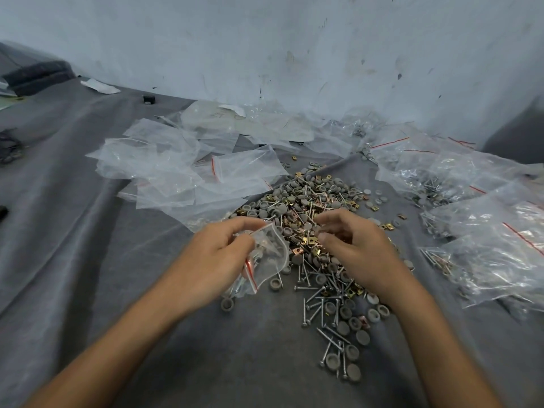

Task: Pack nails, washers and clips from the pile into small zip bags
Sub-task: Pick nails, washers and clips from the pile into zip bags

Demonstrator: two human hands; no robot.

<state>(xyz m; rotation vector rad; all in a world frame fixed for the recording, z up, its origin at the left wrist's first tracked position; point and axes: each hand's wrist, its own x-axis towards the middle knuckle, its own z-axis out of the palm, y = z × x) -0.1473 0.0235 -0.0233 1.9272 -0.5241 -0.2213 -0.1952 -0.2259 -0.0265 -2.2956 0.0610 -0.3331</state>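
Pinches partly filled zip bag (269,257) at its mouth in left hand (217,254) fingers. Curls right hand (353,248) fingers over pile (309,201), just beside bag; cannot tell if gripping anything. Risks spilling contents through slack, tilted mouth, or missing narrow opening on next drop.

Glossy clear plastic bags (164,160), shiny metal nails (319,307) (matt grey cloth (88,260) beneath)

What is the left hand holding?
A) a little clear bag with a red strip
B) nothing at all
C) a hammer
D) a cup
A: the left hand pinches a small clear bag with a red zip strip, over the edge of the pile.
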